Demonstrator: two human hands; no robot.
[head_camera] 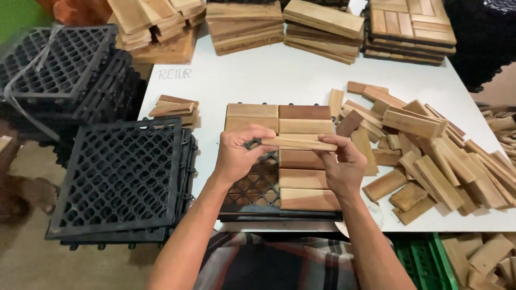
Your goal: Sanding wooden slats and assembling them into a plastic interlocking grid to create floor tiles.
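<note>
Pale wooden slat [299,143] between both hands' fingers [252,140]

table: white top [290,75], handwriting at its near-left corner | floor: tan, bare, lower left [27,252] | left: stacks of black plastic grid bases [121,177] | far edge: piles of finished wooden tiles [411,27] | lower right: green crate [424,263] | upper left: green surface [16,16] | light: even, soft shadows

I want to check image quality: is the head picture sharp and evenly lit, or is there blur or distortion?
Head view: both hands, left hand and right hand, and the wooden slat are sharp; the white table looks bright, without hard glare; edges bend slightly outward; the black grids stay dark but readable.
</note>
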